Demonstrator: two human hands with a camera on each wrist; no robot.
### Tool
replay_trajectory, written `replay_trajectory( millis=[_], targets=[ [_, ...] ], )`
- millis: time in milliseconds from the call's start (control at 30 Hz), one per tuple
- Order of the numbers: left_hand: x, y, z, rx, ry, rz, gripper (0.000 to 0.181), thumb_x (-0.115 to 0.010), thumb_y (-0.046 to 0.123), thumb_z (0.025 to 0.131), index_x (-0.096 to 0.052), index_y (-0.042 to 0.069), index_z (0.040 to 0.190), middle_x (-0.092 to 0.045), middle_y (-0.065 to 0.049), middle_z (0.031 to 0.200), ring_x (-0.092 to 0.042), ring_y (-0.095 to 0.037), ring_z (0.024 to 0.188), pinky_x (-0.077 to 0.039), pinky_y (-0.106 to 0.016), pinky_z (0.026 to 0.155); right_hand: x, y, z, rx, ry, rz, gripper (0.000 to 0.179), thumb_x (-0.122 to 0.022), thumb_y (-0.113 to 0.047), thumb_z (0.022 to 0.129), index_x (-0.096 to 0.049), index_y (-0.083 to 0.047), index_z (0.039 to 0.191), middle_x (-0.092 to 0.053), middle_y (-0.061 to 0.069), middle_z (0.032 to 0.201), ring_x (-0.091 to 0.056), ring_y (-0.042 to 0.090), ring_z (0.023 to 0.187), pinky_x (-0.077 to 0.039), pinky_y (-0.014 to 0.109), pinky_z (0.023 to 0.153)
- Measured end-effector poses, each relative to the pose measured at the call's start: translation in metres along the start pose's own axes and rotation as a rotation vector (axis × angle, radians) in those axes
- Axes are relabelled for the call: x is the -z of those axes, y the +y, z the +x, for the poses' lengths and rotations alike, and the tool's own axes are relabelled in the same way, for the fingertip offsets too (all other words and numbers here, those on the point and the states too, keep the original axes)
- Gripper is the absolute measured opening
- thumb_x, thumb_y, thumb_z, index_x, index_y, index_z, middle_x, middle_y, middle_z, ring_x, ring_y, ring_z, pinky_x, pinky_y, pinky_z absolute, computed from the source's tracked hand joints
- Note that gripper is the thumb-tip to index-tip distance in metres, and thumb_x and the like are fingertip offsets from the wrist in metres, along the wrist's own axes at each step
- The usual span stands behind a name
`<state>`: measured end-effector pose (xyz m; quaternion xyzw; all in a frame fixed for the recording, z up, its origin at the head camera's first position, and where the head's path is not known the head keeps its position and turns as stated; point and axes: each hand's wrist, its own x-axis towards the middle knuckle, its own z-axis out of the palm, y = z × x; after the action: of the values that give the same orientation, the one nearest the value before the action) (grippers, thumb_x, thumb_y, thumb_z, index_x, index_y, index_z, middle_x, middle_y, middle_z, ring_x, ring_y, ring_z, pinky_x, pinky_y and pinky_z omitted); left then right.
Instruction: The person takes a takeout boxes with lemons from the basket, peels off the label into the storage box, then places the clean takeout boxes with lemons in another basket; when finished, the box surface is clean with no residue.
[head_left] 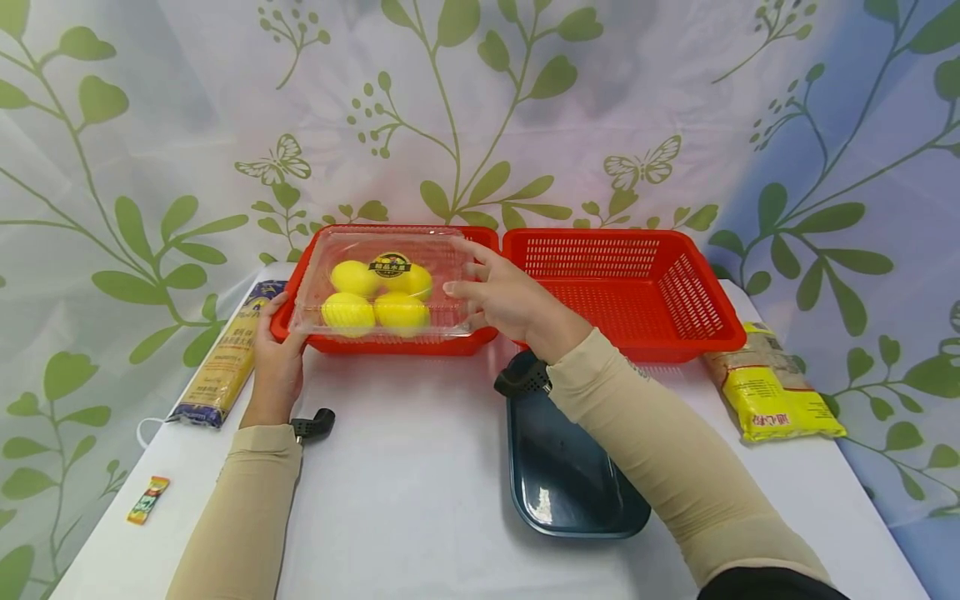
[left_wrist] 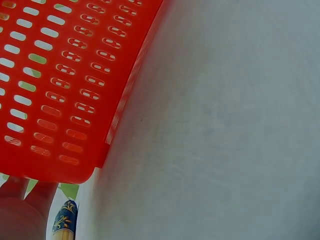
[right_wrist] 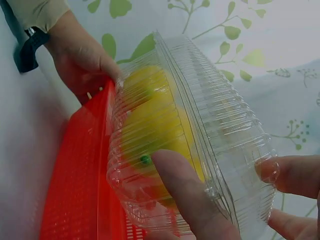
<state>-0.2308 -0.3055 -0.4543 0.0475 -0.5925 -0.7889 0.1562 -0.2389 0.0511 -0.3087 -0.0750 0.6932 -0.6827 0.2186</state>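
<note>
Clear plastic clamshell [head_left: 352,246]: upper centre-left of the head view, over the mouth of the left red basket [head_left: 390,345]; how deep it sits cannot be told. Lid appears shut.
Contents: four yellow lemon-like fruits [head_left: 348,314], seen through the plastic beneath a black-and-gold label [head_left: 390,265].
Right hand [head_left: 510,292]: grips the clamshell's right end, thumb on one side, fingers on the other, as the right wrist view confirms.
Left hand [head_left: 275,358]: holds the left red basket's left end, fingers against its outer wall, thumb by the clamshell's corner.
Step in hand: judged to be handling the clamshell at the basket, the left hand steadying.
Next move: would call for a firm right grip, a level pack and clearance from the rim.
Right red basket [head_left: 637,345]: upper centre-right, beside the left one.
Dark blue tray [head_left: 570,492]: lower centre-right, partly behind the right forearm.
Yellow-and-clear bag [head_left: 780,408]: right edge of the white table [head_left: 405,500].
Noodle packet [head_left: 225,358]: centre left.
Small sachet [head_left: 148,500]: lower left.
</note>
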Motion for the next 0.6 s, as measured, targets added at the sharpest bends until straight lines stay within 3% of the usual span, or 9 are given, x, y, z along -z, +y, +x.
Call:
replay_trajectory(
  millis=[133, 367, 600],
  targets=[
    [-0.001, 0.0, 0.0, -0.023, -0.007, -0.026, 0.073, -0.08, 0.012, 0.094, -0.043, 0.021, 0.157, -0.033, -0.008, 0.16, -0.037, -0.025, 0.145, -0.048, -0.026, 0.104, -0.003, 0.0, -0.008, 0.009, -0.021, -0.038, 0.079, -0.076, -0.015, 0.099, -0.038, -0.047, 0.161, -0.032, 0.008, 0.164, -0.06, 0.04, 0.122, -0.063, 0.045, 0.081],
    [0.002, -0.002, -0.001, -0.046, -0.038, 0.033, 0.073, -0.078, 0.021, 0.095, -0.04, 0.025, 0.158, -0.033, -0.006, 0.161, -0.034, -0.025, 0.146, -0.047, -0.027, 0.106, -0.005, 0.007, -0.022, 0.024, -0.041, -0.017, 0.077, -0.076, -0.014, 0.099, -0.041, -0.047, 0.159, -0.037, 0.006, 0.16, -0.06, 0.038, 0.122, -0.062, 0.046, 0.084],
    [0.003, 0.0, -0.004, -0.016, -0.057, -0.011, 0.077, -0.079, 0.016, 0.095, -0.04, 0.025, 0.16, -0.033, -0.006, 0.161, -0.035, -0.027, 0.145, -0.049, -0.028, 0.104, -0.008, 0.015, -0.037, 0.063, -0.095, -0.01, 0.076, -0.072, -0.01, 0.101, -0.039, -0.042, 0.162, -0.037, 0.006, 0.16, -0.061, 0.037, 0.122, -0.062, 0.047, 0.085]
  ],
)
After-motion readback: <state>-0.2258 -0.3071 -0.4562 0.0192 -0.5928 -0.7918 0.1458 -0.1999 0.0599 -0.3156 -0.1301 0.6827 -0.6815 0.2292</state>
